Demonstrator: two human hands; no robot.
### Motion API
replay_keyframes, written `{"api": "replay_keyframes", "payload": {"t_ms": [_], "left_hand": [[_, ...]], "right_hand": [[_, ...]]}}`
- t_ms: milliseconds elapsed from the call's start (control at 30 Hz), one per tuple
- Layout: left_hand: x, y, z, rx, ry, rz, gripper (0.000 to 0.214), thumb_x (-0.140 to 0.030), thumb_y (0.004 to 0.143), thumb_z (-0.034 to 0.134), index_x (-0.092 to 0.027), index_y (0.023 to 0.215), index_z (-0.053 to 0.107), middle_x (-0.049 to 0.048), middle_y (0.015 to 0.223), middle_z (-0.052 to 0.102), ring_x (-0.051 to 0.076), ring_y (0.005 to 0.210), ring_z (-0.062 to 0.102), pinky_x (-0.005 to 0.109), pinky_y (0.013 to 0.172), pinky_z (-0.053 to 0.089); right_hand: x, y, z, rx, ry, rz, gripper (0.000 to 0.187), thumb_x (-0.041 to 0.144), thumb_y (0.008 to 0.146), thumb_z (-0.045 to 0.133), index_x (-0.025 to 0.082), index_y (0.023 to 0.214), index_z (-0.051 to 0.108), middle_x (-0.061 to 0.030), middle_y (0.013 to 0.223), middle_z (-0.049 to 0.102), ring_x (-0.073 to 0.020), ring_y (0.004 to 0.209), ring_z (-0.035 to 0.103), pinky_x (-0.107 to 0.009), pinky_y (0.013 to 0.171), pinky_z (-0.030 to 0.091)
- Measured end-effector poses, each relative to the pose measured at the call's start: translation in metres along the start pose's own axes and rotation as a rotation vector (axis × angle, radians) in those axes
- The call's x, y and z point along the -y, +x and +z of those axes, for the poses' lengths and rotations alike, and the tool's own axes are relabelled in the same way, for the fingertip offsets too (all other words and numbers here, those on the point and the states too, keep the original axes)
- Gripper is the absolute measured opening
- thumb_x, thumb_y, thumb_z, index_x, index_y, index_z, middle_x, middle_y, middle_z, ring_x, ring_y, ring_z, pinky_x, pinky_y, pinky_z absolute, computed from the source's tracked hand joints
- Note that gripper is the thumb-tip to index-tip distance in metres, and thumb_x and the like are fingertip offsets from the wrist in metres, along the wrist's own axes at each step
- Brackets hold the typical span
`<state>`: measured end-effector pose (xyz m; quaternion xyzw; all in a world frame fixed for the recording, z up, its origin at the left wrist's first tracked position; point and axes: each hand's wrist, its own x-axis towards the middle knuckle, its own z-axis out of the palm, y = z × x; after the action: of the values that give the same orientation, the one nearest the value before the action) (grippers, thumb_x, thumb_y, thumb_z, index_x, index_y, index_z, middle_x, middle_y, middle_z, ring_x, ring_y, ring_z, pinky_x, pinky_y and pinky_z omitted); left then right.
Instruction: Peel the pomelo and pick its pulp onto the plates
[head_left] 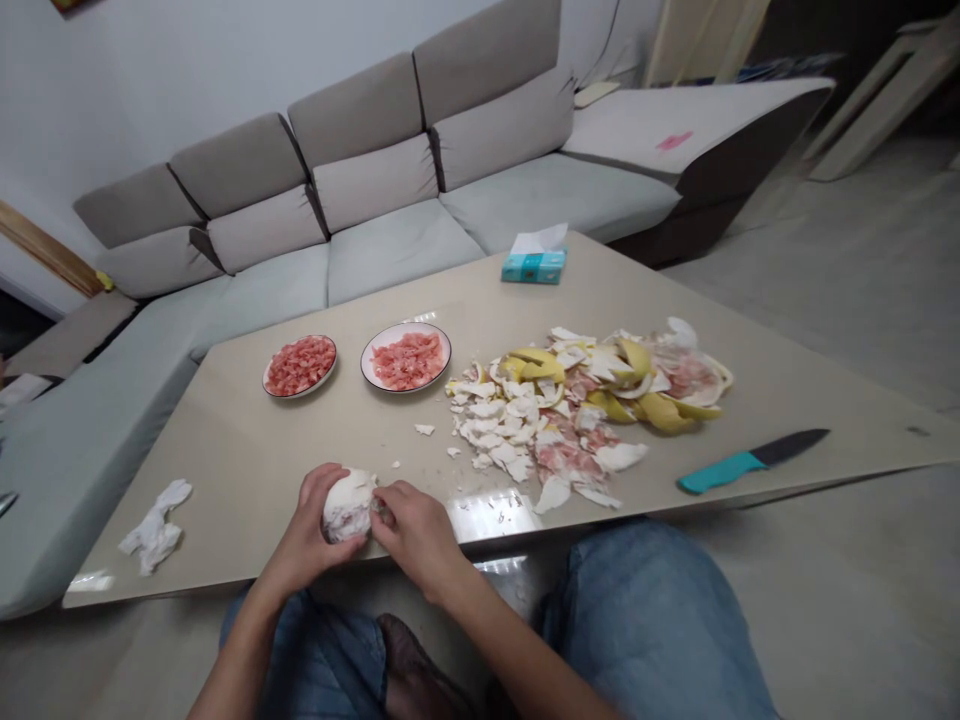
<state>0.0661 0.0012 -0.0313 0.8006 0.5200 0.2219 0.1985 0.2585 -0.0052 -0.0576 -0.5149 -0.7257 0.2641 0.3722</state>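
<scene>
Pink fruit pieces (300, 364) fill two plates; yellow-and-white peel (592, 400); teal-handled knife (750, 462), its blade seemingly black; grey sofa (375, 200).

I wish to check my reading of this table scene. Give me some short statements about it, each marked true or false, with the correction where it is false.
1. Both the left hand and the right hand are on the white fruit piece. True.
2. The knife is in the right hand. False: it lies on the table, to the right of the peel pile, apart from both hands.
3. The left-side plate and the right-side plate both hold pink fruit flesh. True.
4. The tissue box stands between the two plates. False: it stands near the far edge of the table, toward the sofa.
</scene>
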Motion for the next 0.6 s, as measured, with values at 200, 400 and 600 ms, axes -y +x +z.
{"api": "replay_keyframes", "payload": {"t_ms": [200,400,600], "left_hand": [[0.004,-0.002,-0.002,-0.024,-0.031,-0.036,0.071,-0.031,0.071,0.074,-0.026,0.133,0.04,0.0126,0.138,0.039,0.029,0.132,0.038,0.048,0.112,0.032],[0.016,-0.006,-0.001,-0.069,-0.109,-0.153,0.063,-0.043,0.079,0.064,-0.023,0.134,0.041,0.0132,0.138,0.041,0.03,0.132,0.04,0.051,0.113,0.03],[0.013,-0.003,0.004,-0.178,-0.083,-0.32,0.054,-0.048,0.086,0.055,-0.023,0.132,0.046,0.0124,0.134,0.047,0.029,0.129,0.043,0.052,0.112,0.032]], "right_hand": [[-0.007,0.01,-0.01,-0.227,0.075,0.071,0.019,0.015,0.084,0.048,0.019,0.067,0.056,0.0013,0.064,0.055,-0.0121,0.06,0.049,-0.022,0.06,0.034],[-0.044,0.022,-0.045,-0.326,0.155,0.31,0.038,0.032,0.095,0.037,0.019,0.063,0.054,0.0016,0.055,0.051,-0.0131,0.053,0.046,-0.024,0.053,0.034],[-0.052,0.018,-0.052,-0.398,-0.149,0.198,0.044,0.012,0.089,0.04,0.016,0.129,0.056,-0.0174,0.137,0.051,-0.0264,0.117,0.053,-0.042,0.095,0.043]]}}
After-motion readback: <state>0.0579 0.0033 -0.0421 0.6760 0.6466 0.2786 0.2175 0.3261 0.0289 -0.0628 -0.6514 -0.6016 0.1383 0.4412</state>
